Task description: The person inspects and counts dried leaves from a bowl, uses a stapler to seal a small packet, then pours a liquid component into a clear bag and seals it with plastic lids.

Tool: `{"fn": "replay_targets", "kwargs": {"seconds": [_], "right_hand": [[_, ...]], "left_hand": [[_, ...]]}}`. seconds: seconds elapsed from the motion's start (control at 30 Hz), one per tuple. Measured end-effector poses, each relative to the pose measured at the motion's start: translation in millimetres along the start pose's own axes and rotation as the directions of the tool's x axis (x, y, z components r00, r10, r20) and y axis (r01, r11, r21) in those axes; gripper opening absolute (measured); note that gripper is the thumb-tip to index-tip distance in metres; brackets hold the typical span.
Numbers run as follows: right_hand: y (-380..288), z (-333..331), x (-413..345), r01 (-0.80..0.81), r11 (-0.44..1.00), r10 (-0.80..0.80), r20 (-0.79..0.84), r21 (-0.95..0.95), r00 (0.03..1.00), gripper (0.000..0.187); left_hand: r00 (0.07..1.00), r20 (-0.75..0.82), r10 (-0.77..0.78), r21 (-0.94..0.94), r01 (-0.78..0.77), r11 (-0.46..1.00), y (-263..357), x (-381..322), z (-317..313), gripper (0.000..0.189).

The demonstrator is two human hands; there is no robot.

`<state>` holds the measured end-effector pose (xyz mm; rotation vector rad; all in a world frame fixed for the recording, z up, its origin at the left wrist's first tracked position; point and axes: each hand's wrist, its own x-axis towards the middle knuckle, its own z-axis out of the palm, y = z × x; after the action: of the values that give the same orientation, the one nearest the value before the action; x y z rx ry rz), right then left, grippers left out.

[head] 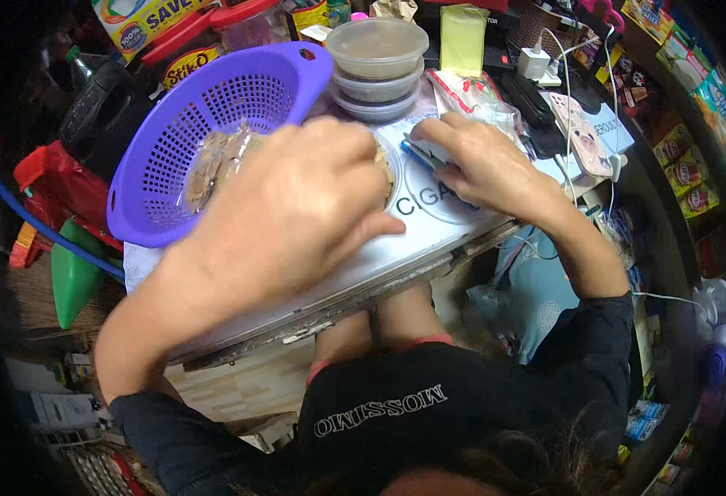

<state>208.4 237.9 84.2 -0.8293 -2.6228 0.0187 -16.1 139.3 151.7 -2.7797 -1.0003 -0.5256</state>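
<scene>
My left hand (pixel 294 192), blurred by movement, is raised over the table (pixel 313 297) with its fingers curled. Its fingertips are hidden, so whether it holds anything does not show. Behind it, a round clear container (pixel 395 177) of light brown pieces is partly covered. The purple plastic colander (pixel 220 80) lies to the left, with clear plastic bags of brown pieces (pixel 211 170) inside. My right hand (pixel 487 152) has its thumb and fingers around a slim blue object (pixel 421 154), possibly a pen. Under that hand is a round clear lid (pixel 440 208).
Three stacked round lidded tubs (pixel 378 68) stand at the back. Right of them are a yellow pad (pixel 464 40), a plastic bag (pixel 474 102), a phone in a pink case (pixel 580 136) and a white charger (pixel 533 64) with cables. A black jug (pixel 105 105) stands at left.
</scene>
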Motion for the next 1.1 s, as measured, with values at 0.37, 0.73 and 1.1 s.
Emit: {"fn": "replay_targets", "kwargs": {"seconds": [0.37, 0.73, 1.1], "right_hand": [[4.6, -36.4, -31.6, -0.082, 0.991, 0.092, -0.091, 0.111, 0.992, 0.028], [34.1, -27.3, -47.4, -0.239, 0.969, 0.237, -0.038, -0.056, 0.971, 0.033], [-10.6, -49.5, -39.1, 0.191, 0.75, -0.097, -0.18, 0.633, 0.979, 0.058]], "left_hand": [[0.986, -0.07, 0.148, 0.23, -0.128, 0.965, 35.6, 25.2, 125.5, 0.033], [0.966, -0.119, 0.229, 0.047, -0.225, 0.973, 44.6, 21.6, 113.7, 0.018], [0.827, -0.42, 0.374, 0.286, -0.271, 0.919, 58.2, -24.0, 39.5, 0.036]]}}
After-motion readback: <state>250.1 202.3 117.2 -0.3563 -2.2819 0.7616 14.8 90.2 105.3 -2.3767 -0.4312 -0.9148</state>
